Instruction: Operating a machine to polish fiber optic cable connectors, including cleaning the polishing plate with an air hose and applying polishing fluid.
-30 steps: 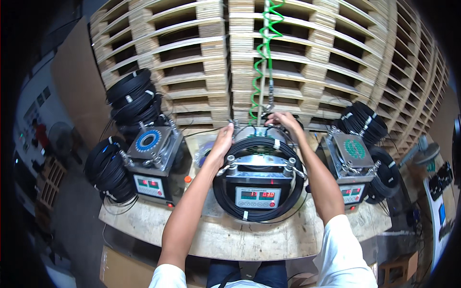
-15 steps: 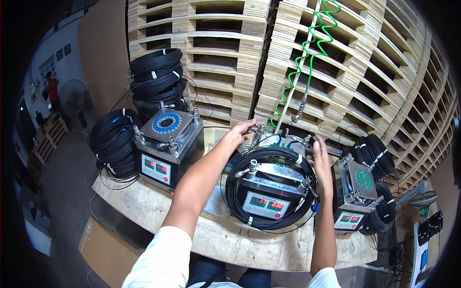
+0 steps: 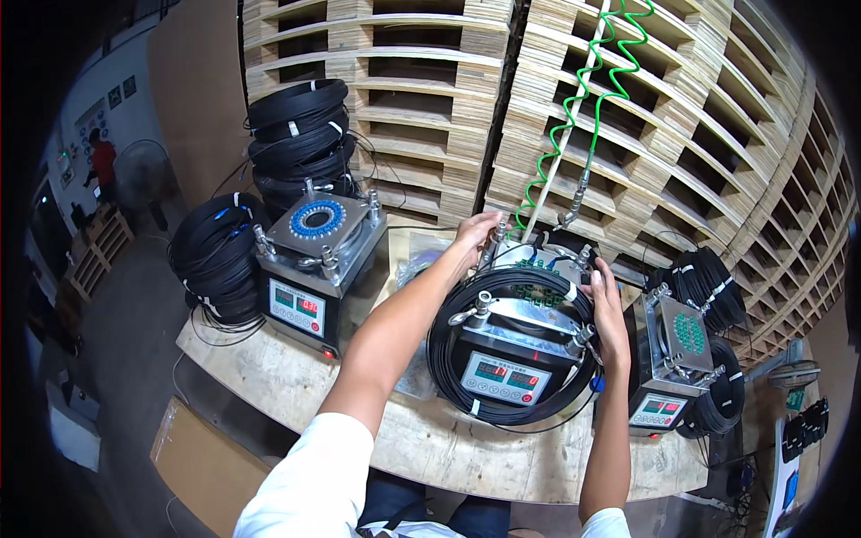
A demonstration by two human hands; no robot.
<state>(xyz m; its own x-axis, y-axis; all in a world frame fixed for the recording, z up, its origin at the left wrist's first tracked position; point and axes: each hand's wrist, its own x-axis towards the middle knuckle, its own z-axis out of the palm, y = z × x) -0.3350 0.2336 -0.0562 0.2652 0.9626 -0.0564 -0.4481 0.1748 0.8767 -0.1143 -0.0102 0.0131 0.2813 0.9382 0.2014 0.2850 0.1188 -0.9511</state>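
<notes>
In the middle of the bench stands a polishing-type machine (image 3: 516, 338) with a lit red display, clamp posts at its corners and a plate with green fittings. A coil of black cable (image 3: 446, 381) hangs around its front and top. My left hand (image 3: 475, 240) reaches to the rear left clamp post (image 3: 500, 235), its fingers closed around the top. On the other side, my right hand (image 3: 610, 309) is beside the rear right clamp post (image 3: 586, 255) and the coil's edge, fingers stretched upward and apart from the thumb.
A similar machine (image 3: 305, 269) with a blue ring stands left, another (image 3: 673, 359) with green fittings right. Stacked black cable coils (image 3: 300, 134) rise behind the left one; more coils (image 3: 708, 278) lie right. Wooden pallets (image 3: 404, 90) form the back. A green spiral hose (image 3: 596, 117) hangs down.
My left hand has come in onto the rear left clamp post. My right hand has shifted slightly down beside the coil. The middle and left machines' displays have changed.
</notes>
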